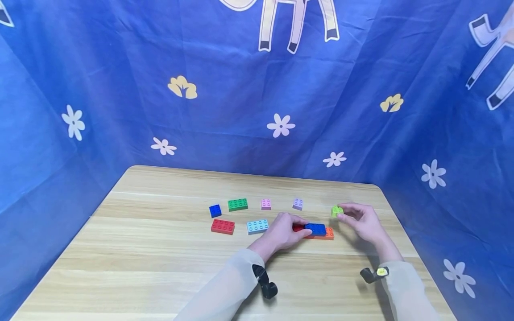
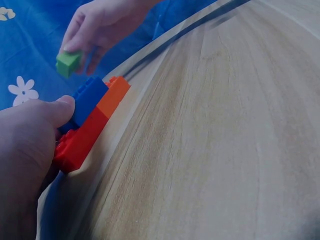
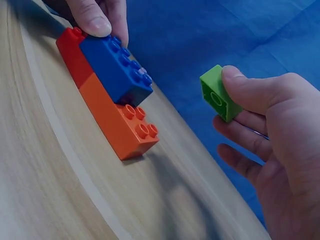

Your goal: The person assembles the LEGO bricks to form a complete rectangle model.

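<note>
Right wrist view: green block (image 3: 220, 94) held apart from the orange block (image 3: 107, 112).

Between thumb and fingers of the right hand (image 1: 363, 223), the green block is pinched above the table (image 1: 160, 276). The orange block's bare studs are set below it, slightly left, nearer this hand. The joined row is laid left to right, its red block (image 3: 75, 56) and blue block (image 3: 115, 72) gripped by the left hand (image 1: 283, 232).

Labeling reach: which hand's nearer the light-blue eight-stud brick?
Left. Left hand is just right of the light-blue eight-stud brick; right hand is farther right.
</note>
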`<state>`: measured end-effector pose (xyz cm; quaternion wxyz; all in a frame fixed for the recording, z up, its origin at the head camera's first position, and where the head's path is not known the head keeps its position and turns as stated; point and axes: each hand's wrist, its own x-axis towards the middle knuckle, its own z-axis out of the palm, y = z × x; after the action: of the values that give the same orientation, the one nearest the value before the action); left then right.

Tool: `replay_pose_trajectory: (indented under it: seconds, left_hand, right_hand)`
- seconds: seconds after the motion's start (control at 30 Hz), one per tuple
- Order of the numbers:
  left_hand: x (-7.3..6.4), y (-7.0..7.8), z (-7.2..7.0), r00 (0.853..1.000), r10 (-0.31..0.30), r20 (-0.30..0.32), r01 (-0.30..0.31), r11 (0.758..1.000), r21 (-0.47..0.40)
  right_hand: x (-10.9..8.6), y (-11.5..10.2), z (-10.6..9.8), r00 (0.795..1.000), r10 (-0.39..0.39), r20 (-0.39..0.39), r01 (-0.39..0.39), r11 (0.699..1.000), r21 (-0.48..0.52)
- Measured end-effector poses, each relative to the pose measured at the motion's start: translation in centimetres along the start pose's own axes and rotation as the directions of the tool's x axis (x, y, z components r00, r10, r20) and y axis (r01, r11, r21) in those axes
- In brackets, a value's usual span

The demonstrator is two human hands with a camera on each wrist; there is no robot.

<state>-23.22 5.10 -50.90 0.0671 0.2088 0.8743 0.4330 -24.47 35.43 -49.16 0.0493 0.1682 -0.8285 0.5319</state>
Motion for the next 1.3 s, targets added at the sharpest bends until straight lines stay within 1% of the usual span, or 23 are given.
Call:
replay_pose_trajectory:
  seconds: [0.13, 0.27, 0.47, 0.6, 0.67, 0.83, 1.1, 1.3]
  left_hand:
    - [-0.1, 0.0, 0.0, 1.000, 0.002, 0.002, -0.002, 1.000, -0.003]
    - [-0.1, 0.0, -0.1, 1.000, 0.001, 0.000, -0.001, 1.000, -0.004]
    - [-0.1, 0.0, -0.1, 1.000, 0.014, -0.010, -0.014, 1.000, 0.011]
    - [0.0, -0.1, 0.1, 1.000, 0.013, -0.013, -0.013, 1.000, 0.015]
    - [0.0, -0.1, 0.1, 1.000, 0.012, -0.013, -0.011, 1.000, 0.012]
    - [-0.1, 0.0, 0.2, 1.000, 0.008, -0.016, -0.008, 1.000, 0.012]
    - [0.0, 0.0, 0.1, 1.000, 0.013, -0.022, -0.012, 1.000, 0.018]
    - [0.0, 0.0, 0.2, 1.000, 0.013, -0.021, -0.013, 1.000, 0.006]
  right_hand:
    - [-0.2, -0.3, 0.3, 1.000, -0.027, 0.014, 0.026, 0.999, 0.043]
    - [-0.3, -0.5, 0.7, 0.998, -0.046, 0.046, 0.042, 0.996, 0.074]
    - [-0.6, -0.2, 1.0, 0.993, 0.001, 0.120, -0.006, 0.999, 0.041]
    - [-0.9, 0.0, 1.2, 0.988, 0.027, 0.149, -0.033, 0.999, 0.043]
    - [-1.0, 0.1, 1.2, 0.988, 0.036, 0.153, -0.046, 0.997, 0.057]
    - [-1.3, 0.4, 1.3, 0.987, 0.034, 0.156, -0.049, 0.995, 0.090]
    - [-1.8, 1.1, 1.3, 0.989, 0.036, 0.145, -0.049, 0.995, 0.090]
    - [-2.1, 1.5, 1.5, 0.985, 0.063, 0.160, -0.079, 0.992, 0.099]
